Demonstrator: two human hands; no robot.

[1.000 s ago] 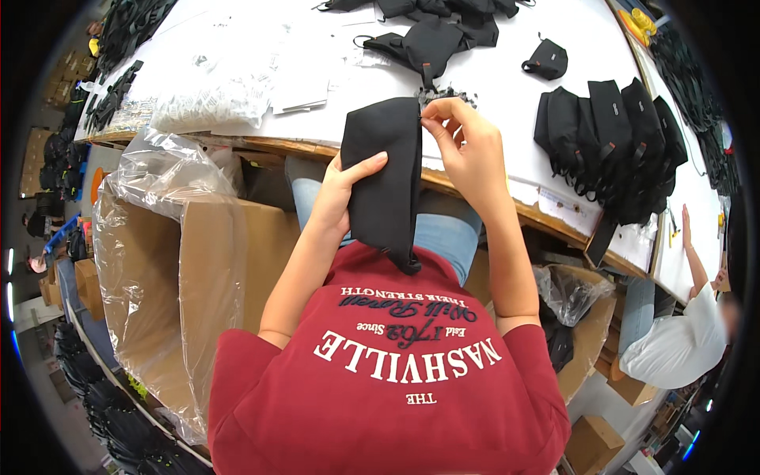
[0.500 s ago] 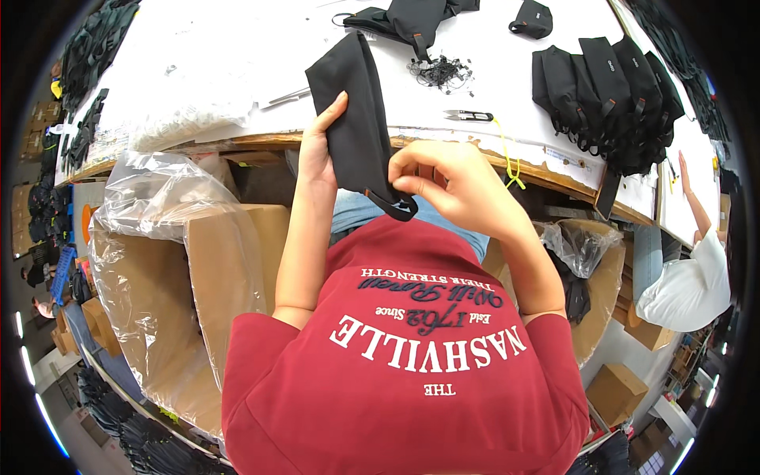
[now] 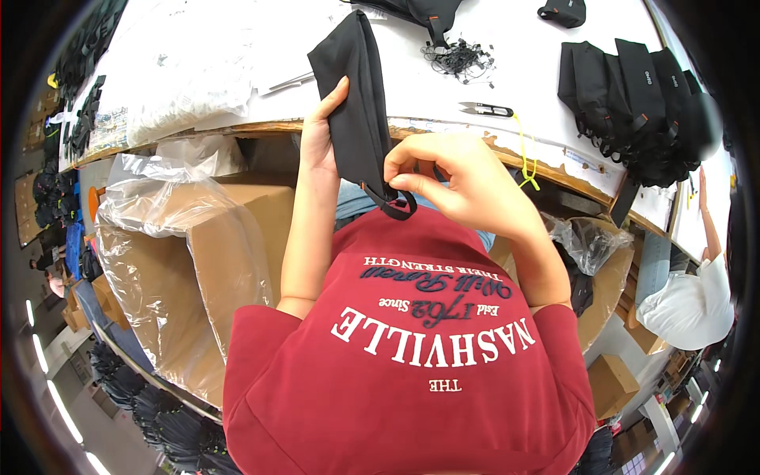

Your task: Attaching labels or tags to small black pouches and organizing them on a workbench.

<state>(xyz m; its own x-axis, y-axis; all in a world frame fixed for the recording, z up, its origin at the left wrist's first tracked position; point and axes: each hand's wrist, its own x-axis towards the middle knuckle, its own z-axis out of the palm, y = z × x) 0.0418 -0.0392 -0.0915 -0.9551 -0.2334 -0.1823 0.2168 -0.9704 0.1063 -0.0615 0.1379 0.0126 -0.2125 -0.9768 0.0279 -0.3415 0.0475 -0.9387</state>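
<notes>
A flat black fabric pouch with a short loop strap and a small orange tag at its near end is tilted up in front of me. My left hand grips its left side, thumb on the front face. At the pouch's lower right edge, close to the loop, the fingers of my right hand are pinched together. Whatever is between those fingertips is too small to tell from the pouch edge. Thread snips with a yellow cord lie on the table to the right of the pouch.
Several black pouches are piled on the white table at right. A heap of small black pieces lies farther back. Plastic-lined cardboard boxes stand below at left. A co-worker in a white top is at far right.
My view has shifted a little, so the table things appear farther right. Both hands keep their hold at the pouch, with the right fingers still pinched at its edge.
</notes>
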